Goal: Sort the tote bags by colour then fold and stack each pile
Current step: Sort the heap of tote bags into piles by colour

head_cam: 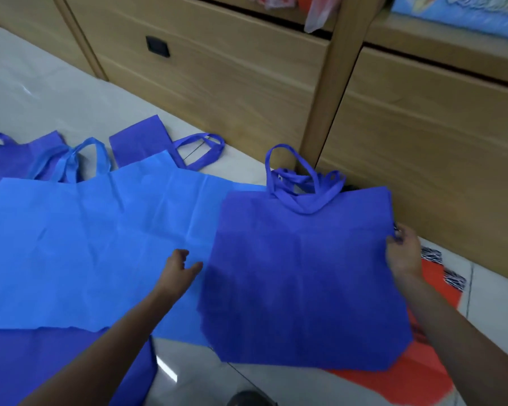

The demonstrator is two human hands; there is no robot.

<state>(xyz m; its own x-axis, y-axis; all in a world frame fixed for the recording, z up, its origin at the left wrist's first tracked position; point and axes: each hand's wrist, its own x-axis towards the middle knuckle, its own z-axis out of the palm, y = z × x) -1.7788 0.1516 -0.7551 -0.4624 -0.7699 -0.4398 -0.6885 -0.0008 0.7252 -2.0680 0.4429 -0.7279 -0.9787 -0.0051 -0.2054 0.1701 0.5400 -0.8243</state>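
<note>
Dark-blue, thin non-woven cloth forms the square bag (302,276) between the hands: the right hand (402,253) pinches its right edge, while the left hand (178,272) hangs loosely open just off its left edge. Pinched on one side only, the limp sheet could skew on the glossy floor (188,373), its tangled handles (302,197) bunching into any fold.

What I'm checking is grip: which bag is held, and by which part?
The right hand pinches the dark blue tote bag at its right side edge; the left hand holds nothing.

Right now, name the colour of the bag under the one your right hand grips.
The lower bag is orange-red, with a black-and-white patterned edge; head view.
</note>
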